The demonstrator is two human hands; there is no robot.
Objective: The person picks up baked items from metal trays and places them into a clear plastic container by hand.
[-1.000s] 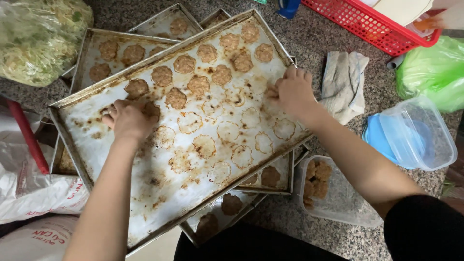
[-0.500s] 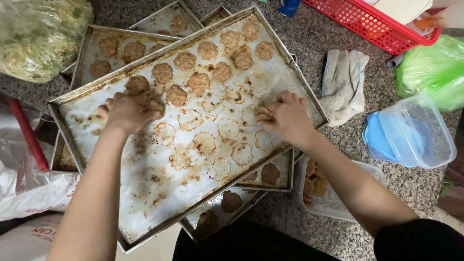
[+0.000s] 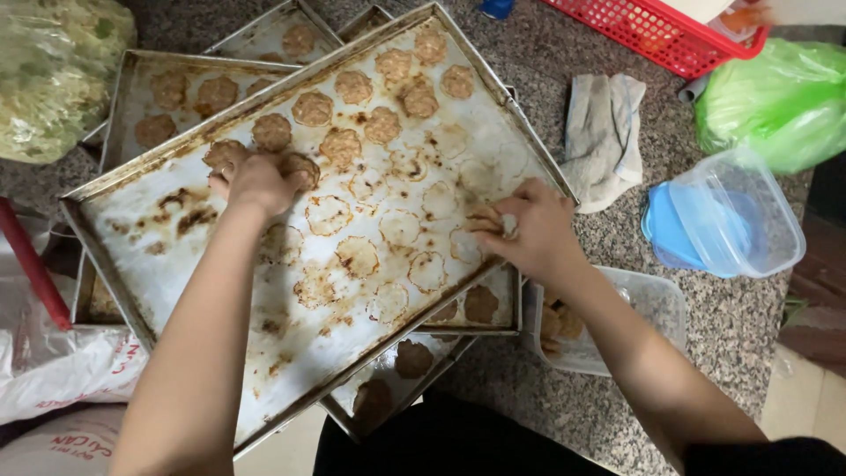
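Left hand (image 3: 257, 182) fingers curl over a cookie (image 3: 300, 167) at ten o'clock on the tray (image 3: 159, 264); right hand (image 3: 529, 231) pinches another cookie (image 3: 486, 220) at three o'clock.

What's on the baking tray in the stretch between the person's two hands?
In the head view, between the left hand and right hand, the tray shows only greasy round marks where patties sat; the remaining patties lie farther up.

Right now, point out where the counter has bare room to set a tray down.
Bare granite lies between the top tray and the cloth, and below the blue-lidded tub. Crowded: stacked trays at left, the clear tub by the right hand.
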